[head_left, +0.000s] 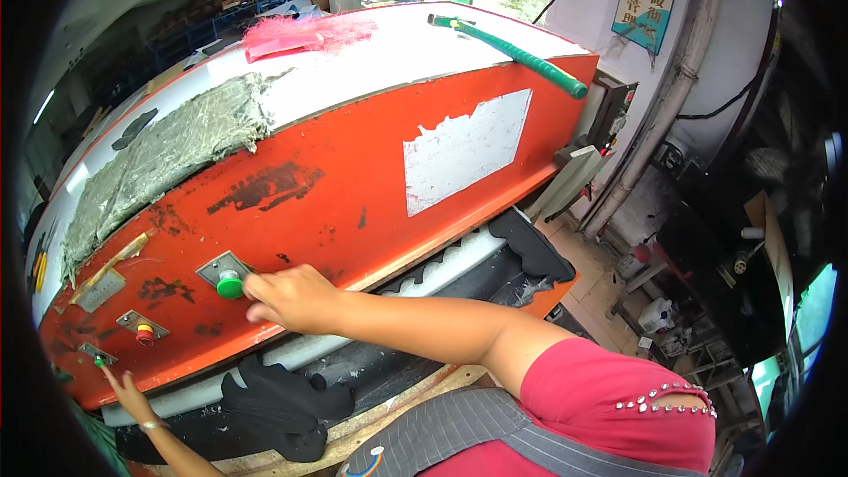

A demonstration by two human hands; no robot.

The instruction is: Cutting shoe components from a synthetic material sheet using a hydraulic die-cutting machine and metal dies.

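My right hand (293, 299) has its fingers curled, with the fingertips against the side of a large green push button (230, 285) on a square metal plate. At the lower left my left hand (134, 400) stretches a finger to a smaller green button (100, 360), its other fingers apart. Between them sits a red mushroom button (144, 334) with a yellow ring. All three are set in the scuffed red front panel (353, 155) of a large machine. Below it, black sheet pieces with wavy cut edges (291, 406) lie by the machine's slot.
On the white machine top lie a worn grey-green pad (172, 159), a pink frayed bundle (305, 37) and a hammer (521, 57) with a green-wrapped handle. Pipes (654, 119) run up the wall at right. A wooden board (397, 406) edges the near side.
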